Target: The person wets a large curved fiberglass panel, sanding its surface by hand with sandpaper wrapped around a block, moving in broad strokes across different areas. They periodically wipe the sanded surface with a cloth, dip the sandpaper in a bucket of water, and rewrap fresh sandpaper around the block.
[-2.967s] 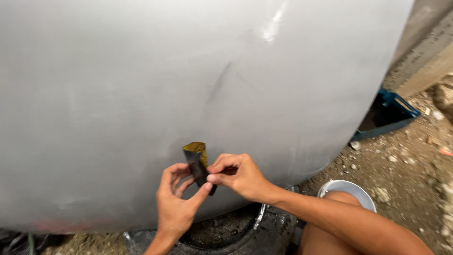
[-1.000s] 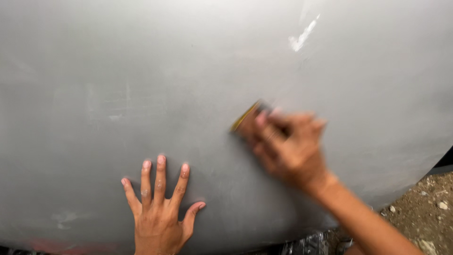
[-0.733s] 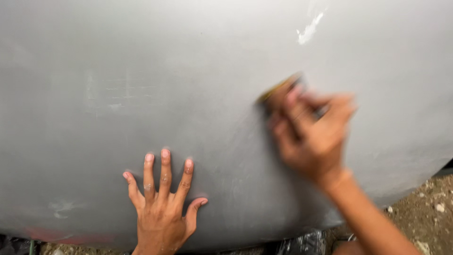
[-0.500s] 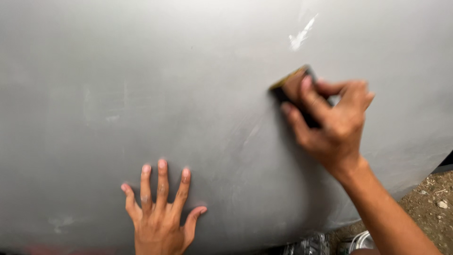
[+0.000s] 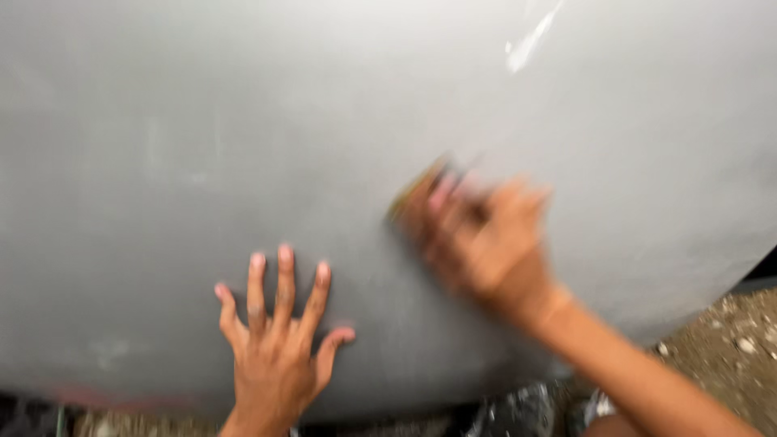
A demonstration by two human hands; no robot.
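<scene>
A large grey curved panel (image 5: 243, 121) fills most of the head view. My left hand (image 5: 278, 340) lies flat on its lower part, fingers spread, holding nothing. My right hand (image 5: 486, 243) is blurred with motion and presses a small dark sanding block with a yellowish edge (image 5: 417, 190) against the panel near the middle. A white scratch-like mark (image 5: 528, 40) shows on the panel above the right hand.
Dirt ground with small stones (image 5: 728, 348) lies at the lower right. Something dark and shiny (image 5: 518, 409) sits under the panel's lower edge. A faint reddish streak (image 5: 105, 396) runs along the panel's bottom left.
My right hand with the block has swept down and left across the panel from its upper right position. My left hand stays flat in about the same place.
</scene>
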